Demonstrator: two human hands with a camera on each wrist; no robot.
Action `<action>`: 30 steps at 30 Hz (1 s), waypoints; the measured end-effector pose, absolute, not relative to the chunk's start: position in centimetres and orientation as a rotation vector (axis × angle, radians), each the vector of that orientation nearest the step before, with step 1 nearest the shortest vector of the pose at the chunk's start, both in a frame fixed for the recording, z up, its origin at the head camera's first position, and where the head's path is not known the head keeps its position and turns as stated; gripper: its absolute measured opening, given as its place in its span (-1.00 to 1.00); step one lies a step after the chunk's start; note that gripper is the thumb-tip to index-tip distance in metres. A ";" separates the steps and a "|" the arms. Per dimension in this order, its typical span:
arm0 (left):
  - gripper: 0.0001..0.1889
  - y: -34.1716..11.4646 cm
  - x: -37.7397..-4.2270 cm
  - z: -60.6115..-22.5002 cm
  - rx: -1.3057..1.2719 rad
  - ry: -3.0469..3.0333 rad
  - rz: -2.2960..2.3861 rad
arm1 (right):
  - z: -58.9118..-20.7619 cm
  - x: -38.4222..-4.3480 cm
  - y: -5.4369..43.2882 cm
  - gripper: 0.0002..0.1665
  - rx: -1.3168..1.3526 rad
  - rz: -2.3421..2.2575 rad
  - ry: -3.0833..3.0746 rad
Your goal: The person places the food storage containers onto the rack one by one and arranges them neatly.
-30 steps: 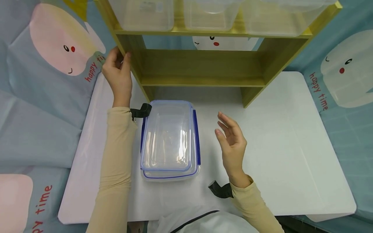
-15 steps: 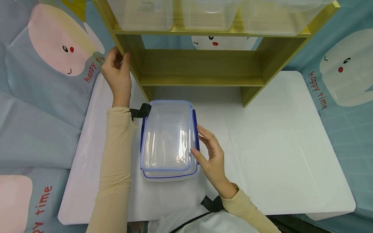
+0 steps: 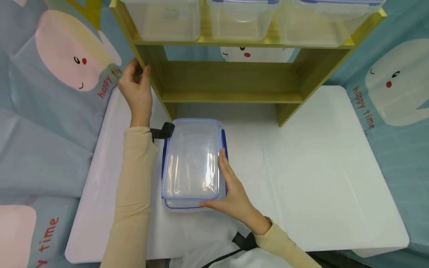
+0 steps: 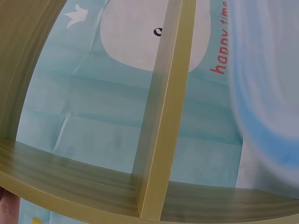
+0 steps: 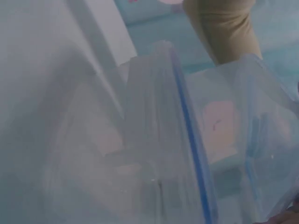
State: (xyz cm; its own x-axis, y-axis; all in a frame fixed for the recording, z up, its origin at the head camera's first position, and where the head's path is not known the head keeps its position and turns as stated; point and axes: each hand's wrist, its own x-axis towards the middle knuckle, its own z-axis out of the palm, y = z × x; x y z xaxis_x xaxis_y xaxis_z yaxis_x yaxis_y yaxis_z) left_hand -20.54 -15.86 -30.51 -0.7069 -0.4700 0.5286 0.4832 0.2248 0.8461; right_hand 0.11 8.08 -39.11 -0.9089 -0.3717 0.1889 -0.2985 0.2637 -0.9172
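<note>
My left hand (image 3: pixel 136 89) grips the left side panel of a yellow-green wooden shelf (image 3: pixel 231 80), thumb in front and fingers on the outer side. A bit of it shows beside the shelf board in the left wrist view. A clear plastic food box (image 3: pixel 174 204) with dark blue side clips lies before the shelf, a clear blue-rimmed lid (image 3: pixel 191 160) on top set towards the back. My right hand (image 3: pixel 234 193) spreads around the box's near right corner, fingers straight along the right edge and thumb at the front edge. The box's blue seal line (image 5: pixel 191 135) shows in the right wrist view.
Several clear plastic boxes stand on the upper shelf, a middle one (image 3: pixel 241 22) among them. The white table (image 3: pixel 328 178) extends to the right. Blue printed cloth (image 3: pixel 47 137) hangs around. A black wrist strap mount (image 3: pixel 164 131) overlaps the lid's back left corner.
My right hand has moved left from above the table to the box, then forward-side, its thumb now at the front edge. My left hand keeps its grip on the shelf.
</note>
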 end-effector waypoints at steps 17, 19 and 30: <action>-0.81 -16.1 -20.8 -30.8 -0.014 -1.740 -1.596 | -40.5 -1.4 10.2 0.24 -0.666 -1.946 2.269; -0.80 -16.1 -20.8 -30.9 -0.035 -1.741 -1.575 | -40.6 -1.3 10.0 0.28 -0.656 -1.945 2.243; -0.78 -16.1 -20.6 -30.9 -0.059 -1.752 -1.532 | -41.0 -0.6 8.2 0.63 -0.563 -1.837 2.391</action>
